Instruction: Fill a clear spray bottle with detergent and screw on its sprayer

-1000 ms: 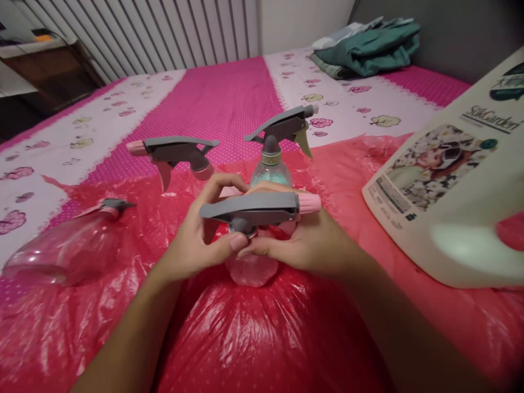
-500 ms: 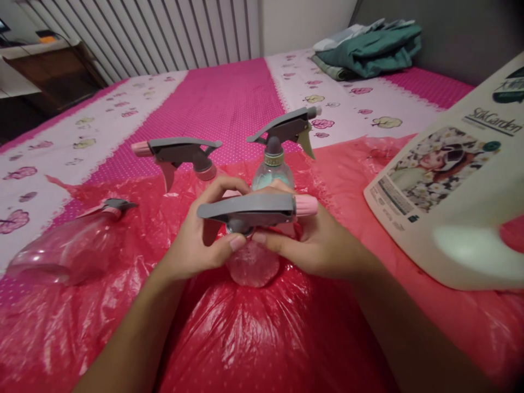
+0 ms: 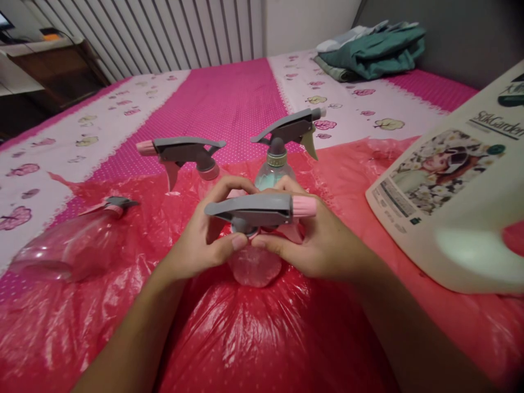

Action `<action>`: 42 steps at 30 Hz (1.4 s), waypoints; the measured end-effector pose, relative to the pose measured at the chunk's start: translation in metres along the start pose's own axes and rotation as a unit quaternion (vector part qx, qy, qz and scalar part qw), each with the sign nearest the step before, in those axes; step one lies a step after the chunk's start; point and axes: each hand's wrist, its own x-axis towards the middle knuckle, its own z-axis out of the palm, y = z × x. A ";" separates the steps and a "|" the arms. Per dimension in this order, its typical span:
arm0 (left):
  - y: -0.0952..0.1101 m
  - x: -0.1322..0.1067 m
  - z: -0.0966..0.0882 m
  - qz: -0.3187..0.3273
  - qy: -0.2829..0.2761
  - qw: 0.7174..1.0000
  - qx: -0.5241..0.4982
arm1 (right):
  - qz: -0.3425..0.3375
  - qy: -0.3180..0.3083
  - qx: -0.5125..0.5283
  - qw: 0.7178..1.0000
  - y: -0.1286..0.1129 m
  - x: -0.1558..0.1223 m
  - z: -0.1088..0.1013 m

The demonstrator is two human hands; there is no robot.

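Observation:
In front of me a clear spray bottle [image 3: 257,267] stands upright on red plastic sheeting [image 3: 262,338]. Its grey trigger head with a pink nozzle [image 3: 303,206] points right. My left hand [image 3: 204,234] curls round the neck from the left, thumb at the collar. From the right, my right hand [image 3: 319,240] closes on the same neck, its thumb tip almost meeting the left one. The far fingers are partly hidden behind the trigger head. Just behind stand a spray bottle with a pink nozzle [image 3: 146,148] and another with a yellow-green collar [image 3: 277,160].
A clear spray bottle [image 3: 65,245] lies on its side at left. A large cream jug [image 3: 434,240] labelled SilkGarden stands at right. Folded clothes [image 3: 372,52] rest at the back of the pink and white bedspread [image 3: 221,98].
The trigger head in my hands has turned slightly, its grey rear end shifting right. Both hands keep their hold on the neck. The whole view has drifted a little.

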 end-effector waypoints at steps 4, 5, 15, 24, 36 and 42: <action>0.002 -0.001 0.002 -0.007 0.025 1.000 0.015 | -0.005 -0.012 0.019 1.000 -0.001 0.000 -0.001; 0.002 -0.001 0.002 -0.008 0.027 0.999 0.020 | -0.009 -0.018 0.024 1.000 -0.001 0.000 -0.002; -0.003 0.001 0.002 0.004 0.003 1.000 -0.023 | -0.022 -0.077 0.145 0.986 0.014 -0.001 -0.011; -0.004 0.000 0.002 -0.012 -0.009 0.999 -0.036 | 0.020 -0.063 0.198 0.978 0.011 0.001 -0.016; -0.001 -0.002 -0.001 -0.057 0.001 0.998 -0.011 | -0.025 -0.082 0.153 0.985 0.019 0.007 -0.011; -0.002 -0.003 -0.001 -0.063 0.015 0.998 -0.009 | -0.062 -0.076 0.123 0.988 0.015 0.009 -0.009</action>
